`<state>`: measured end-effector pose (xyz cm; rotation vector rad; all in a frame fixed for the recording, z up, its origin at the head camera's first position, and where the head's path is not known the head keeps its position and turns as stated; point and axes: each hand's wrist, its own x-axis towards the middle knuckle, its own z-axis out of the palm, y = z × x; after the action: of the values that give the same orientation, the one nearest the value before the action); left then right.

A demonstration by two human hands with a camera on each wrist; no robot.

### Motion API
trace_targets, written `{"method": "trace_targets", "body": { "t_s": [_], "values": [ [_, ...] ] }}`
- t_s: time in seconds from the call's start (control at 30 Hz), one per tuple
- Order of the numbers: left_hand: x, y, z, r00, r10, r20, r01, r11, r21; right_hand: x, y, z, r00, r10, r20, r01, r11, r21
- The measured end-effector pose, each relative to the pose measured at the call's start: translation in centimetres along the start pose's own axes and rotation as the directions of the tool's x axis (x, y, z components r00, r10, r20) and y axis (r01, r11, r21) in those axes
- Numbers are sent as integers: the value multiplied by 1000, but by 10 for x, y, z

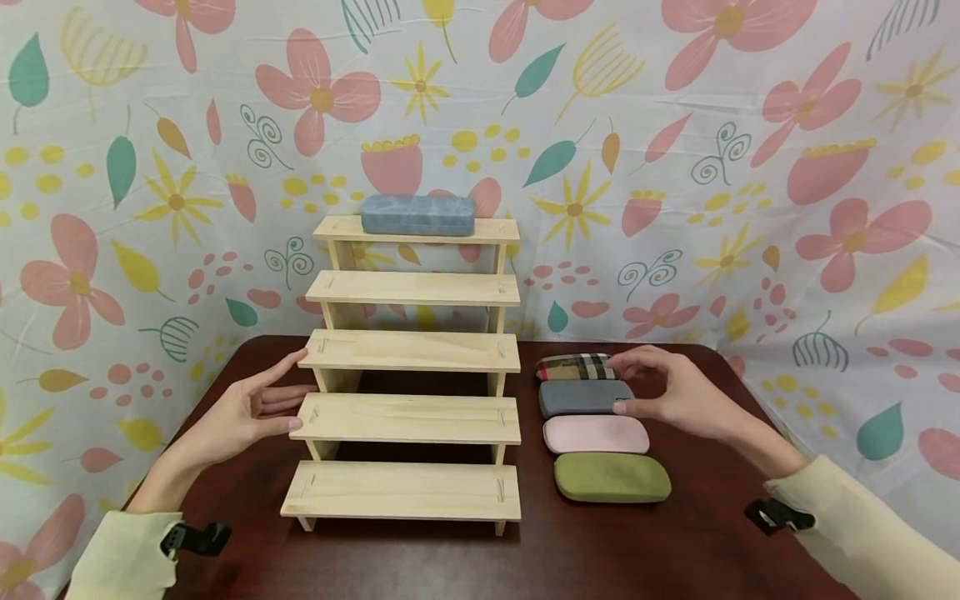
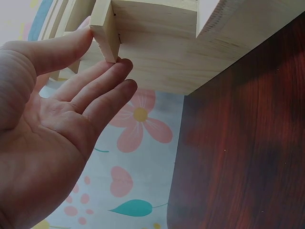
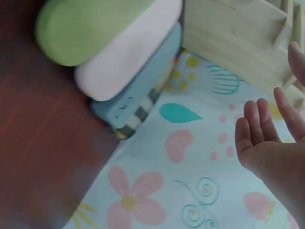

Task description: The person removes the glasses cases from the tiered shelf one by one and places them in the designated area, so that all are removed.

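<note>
A light wooden stepped rack [image 1: 408, 417] stands on the table, with a mottled blue glasses case [image 1: 417, 215] lying on its top step. My left hand [image 1: 251, 408] is at the rack's left side, fingers spread and fairly straight. In the left wrist view its thumb [image 2: 62, 50] and fingertips lie against the end of a wooden step [image 2: 106, 31]. My right hand [image 1: 675, 392] hovers with thumb and fingers apart around the right ends of a plaid glasses case [image 1: 573, 367] and a grey-blue case [image 1: 581, 398]. Nothing shows between its fingers [image 3: 257, 124].
In front of the grey-blue case lie a pink glasses case [image 1: 596, 435] and an olive green case [image 1: 612, 477], in a row right of the rack. All rest on a dark reddish-brown table [image 1: 600, 550]. A flower-patterned cloth [image 1: 675, 167] hangs behind and at both sides.
</note>
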<state>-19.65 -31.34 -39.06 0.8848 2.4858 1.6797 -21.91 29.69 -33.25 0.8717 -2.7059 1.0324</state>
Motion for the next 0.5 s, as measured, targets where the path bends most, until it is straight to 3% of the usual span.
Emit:
{"method": "trace_targets", "body": {
  "t_s": [0.5],
  "values": [
    [-1, -4, 0, 1000, 6, -2, -6, 1000, -10, 44, -20, -1, 1000, -21, 20, 19, 996, 89]
  ]
}}
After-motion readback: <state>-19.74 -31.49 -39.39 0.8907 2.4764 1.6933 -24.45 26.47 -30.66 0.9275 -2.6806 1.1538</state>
